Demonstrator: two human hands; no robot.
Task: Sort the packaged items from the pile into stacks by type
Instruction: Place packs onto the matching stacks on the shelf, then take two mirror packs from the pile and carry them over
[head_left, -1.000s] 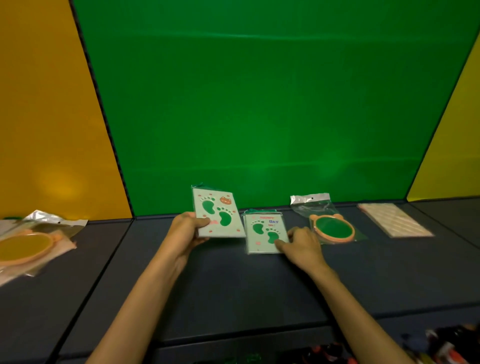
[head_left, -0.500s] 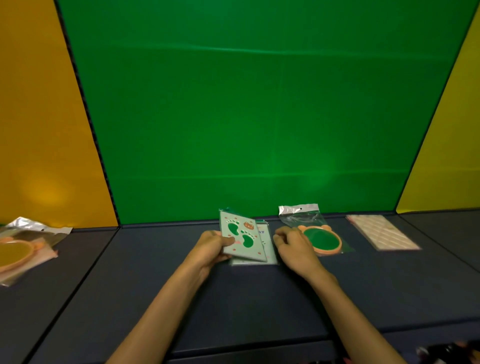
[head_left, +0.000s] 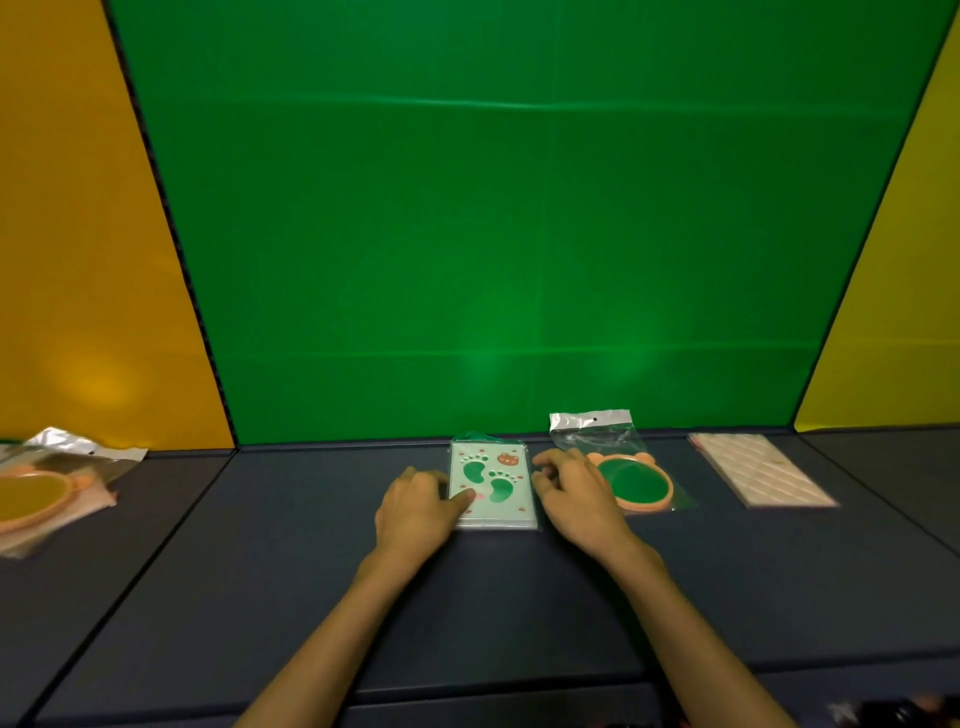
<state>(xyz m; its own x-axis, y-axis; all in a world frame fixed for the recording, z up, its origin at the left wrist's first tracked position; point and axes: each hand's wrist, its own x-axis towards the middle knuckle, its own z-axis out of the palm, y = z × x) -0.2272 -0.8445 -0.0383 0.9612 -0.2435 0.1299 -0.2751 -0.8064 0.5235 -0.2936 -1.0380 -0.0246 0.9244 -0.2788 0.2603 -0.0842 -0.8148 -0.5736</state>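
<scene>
A pale card pack printed with green footprints (head_left: 494, 480) lies flat on another pack of the same kind, at the middle back of the dark table (head_left: 467, 623). My left hand (head_left: 415, 512) grips its left edge, with the thumb on top of the card. My right hand (head_left: 571, 499) rests against the stack's right edge with bent fingers and holds nothing. A bagged round green disc with an orange rim (head_left: 634, 483) lies just right of my right hand. A white patterned flat pack (head_left: 761, 470) lies further right.
At the far left edge sits a pile of bagged orange-rimmed discs (head_left: 47, 488). A green wall panel stands right behind the items, with yellow panels on both sides. Dark seams cross the table surface.
My left hand carried the footprint card rightward and laid it flat on the second footprint pack. My right hand stayed at the stack's right edge.
</scene>
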